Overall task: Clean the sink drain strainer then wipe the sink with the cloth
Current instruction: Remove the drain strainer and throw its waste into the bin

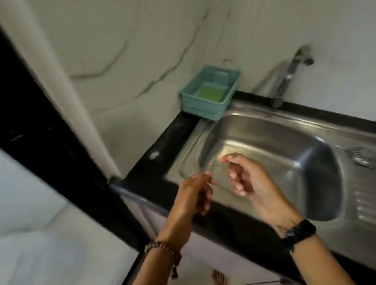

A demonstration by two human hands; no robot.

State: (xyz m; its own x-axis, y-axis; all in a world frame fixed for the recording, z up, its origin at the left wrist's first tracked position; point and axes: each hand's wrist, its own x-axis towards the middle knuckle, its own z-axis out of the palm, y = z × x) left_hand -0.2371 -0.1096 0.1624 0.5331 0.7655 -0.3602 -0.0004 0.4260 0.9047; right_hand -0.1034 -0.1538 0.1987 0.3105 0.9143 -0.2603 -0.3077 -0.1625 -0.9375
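The steel sink [257,126] fills the right half of the head view, its basin bare. A round metal drain strainer [363,157] lies on the ribbed drainboard to the basin's right. Both hands hover over the basin's front left corner. My left hand [196,196] and my right hand [246,178] each pinch thumb to fingertip on what looks like a thin clear sheet [214,171] stretched between them; blur hides what it is. A green pad or cloth [212,93] lies in a teal basket [205,110] at the back left corner.
A chrome tap [287,77] stands behind the basin against the marble wall. The black counter [160,165] frames the sink. A dark door frame [44,137] runs diagonally at left. A bare foot [219,280] shows on the floor below.
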